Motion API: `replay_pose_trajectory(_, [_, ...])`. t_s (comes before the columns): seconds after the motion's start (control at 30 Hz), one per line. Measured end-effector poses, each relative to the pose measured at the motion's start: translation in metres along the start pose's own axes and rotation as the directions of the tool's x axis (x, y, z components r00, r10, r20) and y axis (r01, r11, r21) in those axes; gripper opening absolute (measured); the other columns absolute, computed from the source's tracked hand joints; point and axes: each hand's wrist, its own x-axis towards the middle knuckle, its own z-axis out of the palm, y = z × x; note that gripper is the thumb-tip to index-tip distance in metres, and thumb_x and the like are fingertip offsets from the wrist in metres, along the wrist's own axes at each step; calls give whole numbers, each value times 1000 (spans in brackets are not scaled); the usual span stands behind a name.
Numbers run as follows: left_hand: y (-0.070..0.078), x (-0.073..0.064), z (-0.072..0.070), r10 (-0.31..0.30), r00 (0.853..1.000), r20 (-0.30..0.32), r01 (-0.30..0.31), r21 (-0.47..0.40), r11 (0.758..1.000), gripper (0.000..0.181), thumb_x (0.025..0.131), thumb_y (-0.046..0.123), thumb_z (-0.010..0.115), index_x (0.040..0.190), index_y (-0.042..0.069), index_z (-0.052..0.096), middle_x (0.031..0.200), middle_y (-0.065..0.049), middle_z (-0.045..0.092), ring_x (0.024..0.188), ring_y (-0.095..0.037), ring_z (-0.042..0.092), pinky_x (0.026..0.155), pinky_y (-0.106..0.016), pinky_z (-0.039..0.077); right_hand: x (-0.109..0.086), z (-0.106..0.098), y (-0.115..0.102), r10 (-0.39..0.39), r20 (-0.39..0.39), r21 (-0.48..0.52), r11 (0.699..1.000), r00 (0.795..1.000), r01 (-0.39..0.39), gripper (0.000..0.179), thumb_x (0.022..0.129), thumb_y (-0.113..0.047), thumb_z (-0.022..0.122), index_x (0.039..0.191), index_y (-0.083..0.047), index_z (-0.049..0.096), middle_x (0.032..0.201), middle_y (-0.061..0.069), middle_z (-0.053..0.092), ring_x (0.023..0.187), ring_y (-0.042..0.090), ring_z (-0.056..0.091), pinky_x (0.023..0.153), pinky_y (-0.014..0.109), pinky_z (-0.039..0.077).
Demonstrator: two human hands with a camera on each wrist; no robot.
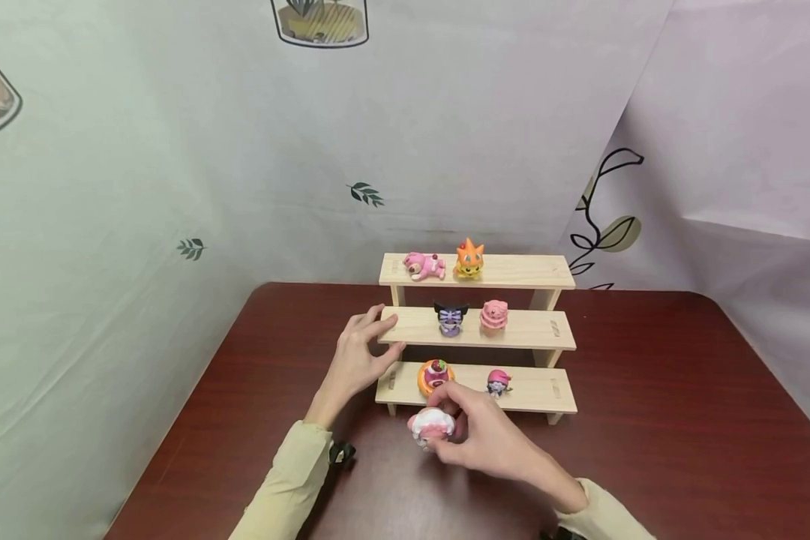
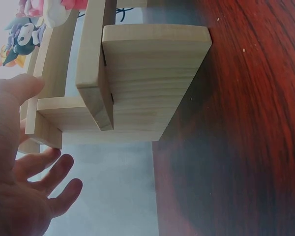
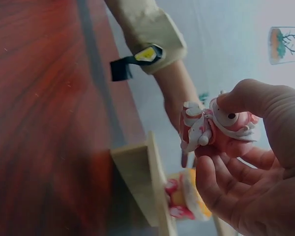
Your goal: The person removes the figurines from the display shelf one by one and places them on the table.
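My right hand (image 1: 489, 439) pinches a small pink-and-white figurine (image 1: 432, 426) between thumb and fingers, in front of the lowest step of a three-step wooden display stand (image 1: 526, 388). In the right wrist view the figurine (image 3: 219, 125) lies sideways, showing a round dark eye. My left hand (image 1: 359, 352) grips the left end of the stand's middle step, the thumb at its front edge and fingers behind. On the bottom step are an orange-rimmed figurine (image 1: 427, 373) and a pink-capped figurine (image 1: 498, 382). The middle step bears a purple-and-black figurine (image 1: 450, 320) and a round pink figurine (image 1: 494, 316).
On the top step a pink lying bear figurine (image 1: 425, 266) sits beside an orange-and-yellow spiky figurine (image 1: 469, 262). The stand is near the back of a dark red wooden table (image 1: 661, 420). Behind it hangs a pale printed cloth (image 1: 486, 127).
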Motion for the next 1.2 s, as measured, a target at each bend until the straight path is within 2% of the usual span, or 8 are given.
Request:
replay_pose_trajectory(0.2, [0, -1, 0, 6, 1000, -4, -6, 1, 1000, 44, 81, 19, 83, 119, 0, 73, 133, -27, 58, 112, -42, 56, 91, -58, 45, -2, 16, 5, 25, 6, -5, 1000, 1000, -25, 40, 73, -3, 81, 106, -11, 60, 83, -10, 59, 67, 0, 54, 55, 21, 49])
replay_pose_trajectory(0.5, [0, 1, 0, 11, 1000, -8, -11, -4, 1000, 44, 81, 18, 83, 120, 0, 72, 133, -27, 58, 112, -43, 56, 91, -59, 45, -4, 35, 10, 4, 6, 8, 1000, 1000, -4, 38, 73, -1, 80, 103, -10, 59, 84, -8, 60, 69, 0, 55, 54, 19, 49])
replay_pose_trajectory(0.73, [0, -1, 0, 0, 1000, -3, 0, -10, 1000, 44, 81, 18, 83, 120, 0, 72, 134, -28, 57, 113, -43, 55, 91, -59, 45, -7, 50, 13, 20, 37, 32, 999, 999, -21, 39, 72, 2, 80, 102, -10, 58, 84, -9, 60, 70, -3, 54, 55, 18, 48])
replay_pose_trajectory(1.2, [0, 0, 1, 22, 999, -23, -23, -12, 1000, 44, 80, 17, 84, 119, -1, 73, 132, -28, 59, 109, -43, 57, 89, -58, 46, -8, 72, 16, 54, 50, 10, 998, 997, -55, 37, 71, 1, 81, 97, -10, 58, 85, -9, 57, 69, -4, 52, 57, 14, 46])
